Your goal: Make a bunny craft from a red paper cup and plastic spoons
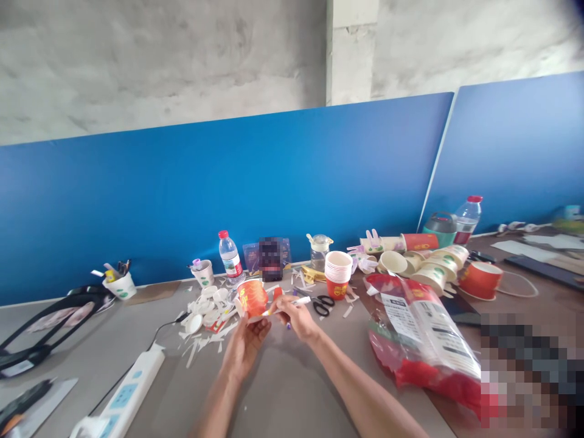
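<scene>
My left hand [247, 342] holds a red paper cup [251, 298] tilted on its side, mouth toward me, above the grey table [283, 389]. My right hand [296, 316] grips a white marker pen [292, 303] with its tip against the cup's rim. Both forearms reach in from the bottom edge. White paper scraps [205, 316] lie just left of the cup. Black scissors [323, 303] rest right beside my right hand.
A stack of red and white cups [337, 274], a water bottle [229, 257], a glass jar [318, 250] and loose cups [429, 261] line the blue partition [228, 194]. A red plastic bag [420, 334] lies right. A white power strip [128, 389] lies left.
</scene>
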`<state>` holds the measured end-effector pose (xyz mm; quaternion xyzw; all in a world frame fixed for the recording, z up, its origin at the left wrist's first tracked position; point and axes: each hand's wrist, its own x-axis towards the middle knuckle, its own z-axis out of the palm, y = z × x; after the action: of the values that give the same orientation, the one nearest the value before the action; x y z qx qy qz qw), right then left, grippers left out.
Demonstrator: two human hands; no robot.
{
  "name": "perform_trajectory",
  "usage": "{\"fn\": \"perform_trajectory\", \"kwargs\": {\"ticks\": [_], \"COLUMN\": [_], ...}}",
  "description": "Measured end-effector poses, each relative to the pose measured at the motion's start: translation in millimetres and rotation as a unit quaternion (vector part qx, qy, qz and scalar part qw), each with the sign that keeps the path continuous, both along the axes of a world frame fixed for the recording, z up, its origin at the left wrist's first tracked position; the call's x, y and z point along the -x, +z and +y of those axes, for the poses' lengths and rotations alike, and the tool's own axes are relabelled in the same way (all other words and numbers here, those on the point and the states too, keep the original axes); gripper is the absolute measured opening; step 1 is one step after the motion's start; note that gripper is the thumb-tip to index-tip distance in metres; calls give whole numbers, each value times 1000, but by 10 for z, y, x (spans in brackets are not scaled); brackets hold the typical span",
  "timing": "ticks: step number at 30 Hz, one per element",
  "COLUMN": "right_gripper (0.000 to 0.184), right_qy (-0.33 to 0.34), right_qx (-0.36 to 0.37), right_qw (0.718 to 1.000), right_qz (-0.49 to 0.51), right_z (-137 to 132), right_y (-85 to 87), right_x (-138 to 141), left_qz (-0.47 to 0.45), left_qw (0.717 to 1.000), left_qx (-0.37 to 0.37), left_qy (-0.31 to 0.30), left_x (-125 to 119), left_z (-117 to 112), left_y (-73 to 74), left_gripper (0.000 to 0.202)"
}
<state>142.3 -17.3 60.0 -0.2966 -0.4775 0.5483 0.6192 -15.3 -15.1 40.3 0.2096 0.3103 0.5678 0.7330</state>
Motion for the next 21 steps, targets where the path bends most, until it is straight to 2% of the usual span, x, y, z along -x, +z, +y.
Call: {"fn": "perform_trajectory", "kwargs": {"ticks": [8, 14, 21], "right_gripper": [32, 32, 29], "right_qy": [-40, -11, -1], "right_qx": [17, 28, 31], "right_qw": [997, 998, 999], "right_qz": [66, 52, 40], "right_z": [99, 26, 5], "right_y": [-87, -52, -1], "right_x": [2, 63, 34], "left_qz": [-11, -14, -13], "left_qw": [1000, 999, 999], "left_qx": [-4, -28, -26], "left_qy": [-7, -44, -36], "left_x": [15, 28, 34], "left_z": [3, 0, 4], "left_y": [10, -16, -35], "left_gripper": [20, 17, 12]}}
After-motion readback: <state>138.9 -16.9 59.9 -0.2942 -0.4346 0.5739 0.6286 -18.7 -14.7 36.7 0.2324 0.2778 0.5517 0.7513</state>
